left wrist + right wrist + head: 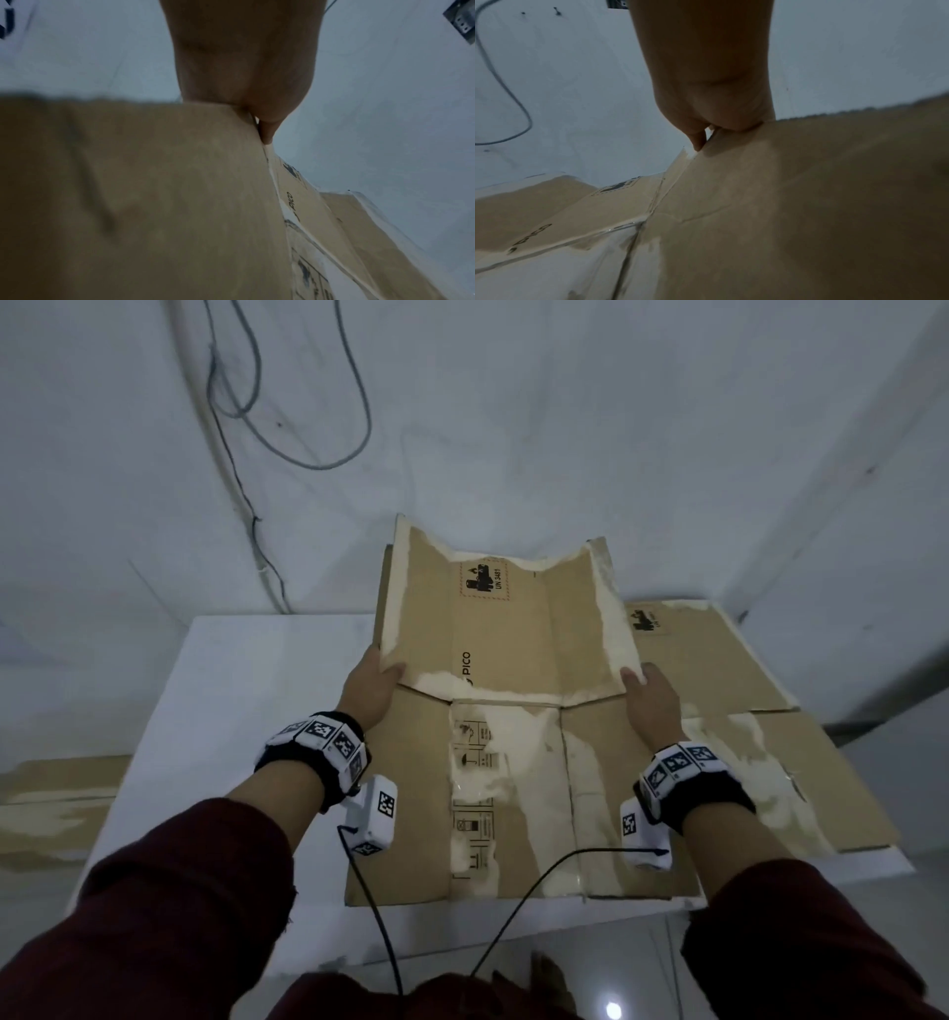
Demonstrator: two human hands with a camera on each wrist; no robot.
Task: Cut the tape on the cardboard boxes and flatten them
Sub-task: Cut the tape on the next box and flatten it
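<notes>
Hands at flattened box (506,629), left hand (371,684) gripping its left edge, right hand (651,694) its right edge

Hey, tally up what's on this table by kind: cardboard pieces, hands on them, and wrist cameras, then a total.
Flattened cardboard boxes on the table: 2, the near box and the far-right box
Hands gripping the near box's raised flaps: 2, left hand, right hand
Wrist cameras: 2, left, right
Total: 6

Both hands' fingers (393,671) hidden — under cardboard (503,629).
</notes>
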